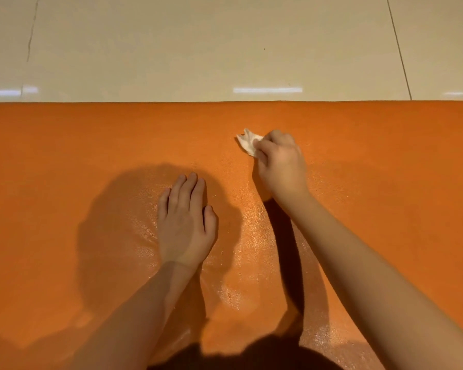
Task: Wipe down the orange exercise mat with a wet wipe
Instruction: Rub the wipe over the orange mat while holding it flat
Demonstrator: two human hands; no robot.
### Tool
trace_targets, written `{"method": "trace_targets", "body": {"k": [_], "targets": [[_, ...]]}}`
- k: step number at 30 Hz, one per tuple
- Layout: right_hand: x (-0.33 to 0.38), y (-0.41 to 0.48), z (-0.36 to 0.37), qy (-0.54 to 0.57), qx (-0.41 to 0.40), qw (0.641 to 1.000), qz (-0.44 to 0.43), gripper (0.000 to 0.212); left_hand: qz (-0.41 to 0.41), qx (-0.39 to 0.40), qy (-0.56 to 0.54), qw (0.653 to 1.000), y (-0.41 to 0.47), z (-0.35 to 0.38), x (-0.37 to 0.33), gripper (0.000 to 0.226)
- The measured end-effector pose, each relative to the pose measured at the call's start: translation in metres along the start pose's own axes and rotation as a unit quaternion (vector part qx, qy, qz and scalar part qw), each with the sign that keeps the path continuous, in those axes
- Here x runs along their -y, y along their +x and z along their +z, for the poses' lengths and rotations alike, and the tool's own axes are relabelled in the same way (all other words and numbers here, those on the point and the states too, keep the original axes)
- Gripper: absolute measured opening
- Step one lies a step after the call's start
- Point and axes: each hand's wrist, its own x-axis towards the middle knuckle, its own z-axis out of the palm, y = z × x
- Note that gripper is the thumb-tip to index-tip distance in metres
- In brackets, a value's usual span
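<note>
Though crumpled, wipe (247, 144) on orange mat (64, 156).

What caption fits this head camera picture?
Right hand presses a wet wipe on the orange mat; left hand rests flat.

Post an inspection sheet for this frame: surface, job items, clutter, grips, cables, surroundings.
Surface: orange mat lies flat on the floor; glistening wet streaks on the near part between the arms; the far strip shows no sheen.
Job's things: wet wipe, white and crumpled, down on the mat toward its far edge.
Clutter: nothing seen.
Grips: right hand pinches the wipe; left hand rests flat on the mat, palm down, fingers straight, holding nothing.
Cables: nothing seen.
Surroundings: glossy pale floor tiles beyond the mat, with dark grout lines and light reflections.
</note>
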Motion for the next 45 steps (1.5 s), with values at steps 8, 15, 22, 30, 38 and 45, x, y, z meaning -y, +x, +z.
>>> {"method": "trace_targets", "body": {"k": [8, 15, 22, 30, 38, 45], "targets": [[0.015, 0.045, 0.008, -0.054, 0.014, 0.992, 0.113, 0.024, -0.001, 0.005, 0.010, 1.000, 0.000, 0.000, -0.001, 0.051], [0.009, 0.070, 0.011, -0.095, 0.003, 0.995, 0.043, 0.026, 0.003, 0.007, 0.019, 1.000, 0.002, -0.002, -0.002, 0.051], [0.040, 0.055, 0.023, -0.012, 0.075, 0.986, -0.151, 0.015, 0.004, 0.012, 0.034, 0.999, 0.002, -0.002, -0.003, 0.053], [0.023, 0.028, 0.009, 0.009, 0.018, 0.999, 0.032, 0.017, 0.007, 0.008, 0.037, 0.999, 0.002, -0.002, -0.002, 0.052], [-0.005, 0.011, -0.001, 0.014, -0.051, 0.994, 0.096, 0.012, 0.003, 0.010, 0.028, 1.000, 0.003, -0.001, 0.000, 0.051], [0.006, -0.022, -0.004, 0.025, 0.059, 0.993, -0.100, 0.013, 0.003, -0.001, 0.018, 1.000, 0.003, -0.001, -0.002, 0.051]]}}
